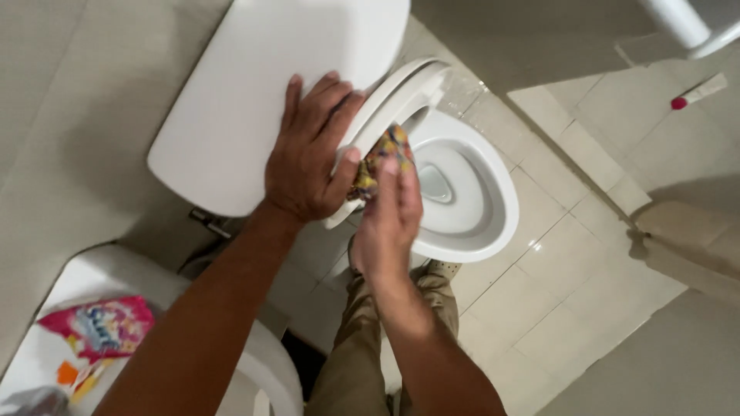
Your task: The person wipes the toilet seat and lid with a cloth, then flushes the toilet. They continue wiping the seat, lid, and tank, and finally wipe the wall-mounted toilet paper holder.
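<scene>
My left hand (308, 150) grips the raised white toilet seat and lid (401, 96) at its edge, holding it up against the white cistern (254, 85). My right hand (389, 223) presses a multicoloured cloth (383, 158) against the underside of the seat, just above the open white toilet bowl (470, 192). Most of the cloth is hidden by my fingers.
A white basin (123, 285) at the lower left carries a pink packet (100, 327) and small orange items (77, 377). A white tube with a red cap (697, 91) lies on the beige tiled floor (570, 285). My khaki trouser legs (362, 347) stand before the bowl.
</scene>
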